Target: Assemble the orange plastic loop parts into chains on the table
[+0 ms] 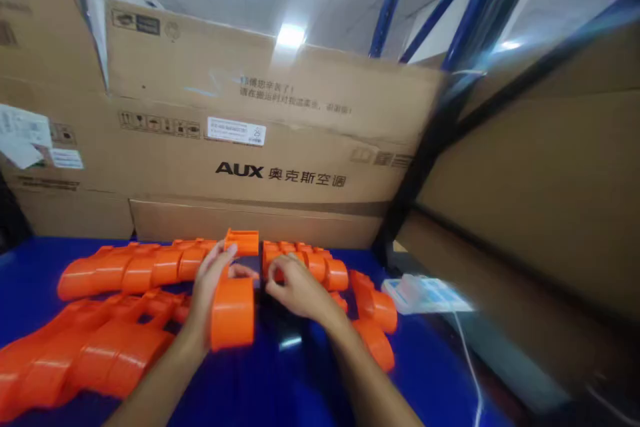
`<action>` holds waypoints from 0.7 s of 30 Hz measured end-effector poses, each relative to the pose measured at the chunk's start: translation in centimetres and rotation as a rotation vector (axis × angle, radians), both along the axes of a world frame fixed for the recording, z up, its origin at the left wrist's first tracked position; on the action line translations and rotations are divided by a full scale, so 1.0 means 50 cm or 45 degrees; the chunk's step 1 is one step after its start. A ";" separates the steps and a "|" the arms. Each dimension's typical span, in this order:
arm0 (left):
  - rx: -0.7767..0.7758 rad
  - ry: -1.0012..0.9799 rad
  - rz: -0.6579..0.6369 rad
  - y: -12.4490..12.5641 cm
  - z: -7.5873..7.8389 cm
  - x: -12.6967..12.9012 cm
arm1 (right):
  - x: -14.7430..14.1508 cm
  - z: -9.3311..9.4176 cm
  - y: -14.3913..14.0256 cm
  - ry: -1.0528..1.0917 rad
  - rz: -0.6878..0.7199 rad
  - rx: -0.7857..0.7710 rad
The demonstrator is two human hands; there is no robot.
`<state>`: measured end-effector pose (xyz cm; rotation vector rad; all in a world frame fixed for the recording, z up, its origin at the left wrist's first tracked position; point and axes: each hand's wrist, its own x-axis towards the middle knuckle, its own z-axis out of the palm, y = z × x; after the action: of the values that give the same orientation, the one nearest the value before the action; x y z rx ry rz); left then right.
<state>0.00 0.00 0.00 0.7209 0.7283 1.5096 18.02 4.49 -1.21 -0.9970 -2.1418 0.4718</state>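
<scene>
My left hand (207, 283) grips an orange plastic part (233, 310) that stands on the blue table (280, 380), thumb over its top edge. Just to its right, my right hand (295, 290) has its fingers curled and touches the part's upper right edge; I cannot tell if it holds anything. Rows of nested orange plastic parts (135, 267) lie behind and to the left of the hands. A further row (310, 263) lies behind the right hand.
More stacked orange parts (75, 353) fill the near left, and a few (375, 320) lie right of my right forearm. A clear plastic box (420, 293) with a white cable sits at the table's right edge. Large cardboard cartons (250, 147) wall the back; a blue rack frame (465, 20) rises at right.
</scene>
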 end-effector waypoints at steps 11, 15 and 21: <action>0.066 0.093 -0.049 0.008 -0.002 0.006 | 0.017 0.027 0.009 1.136 -0.007 -0.362; 0.047 0.099 -0.082 0.011 -0.005 0.007 | 0.016 0.022 0.005 1.249 -0.020 -0.352; 0.061 0.075 -0.087 0.030 -0.022 0.008 | 0.005 0.013 0.000 1.226 -0.026 -0.313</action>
<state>0.40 1.52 -1.11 0.8211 0.7065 1.4526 18.24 4.48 -0.57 -0.6928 -1.2219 0.9830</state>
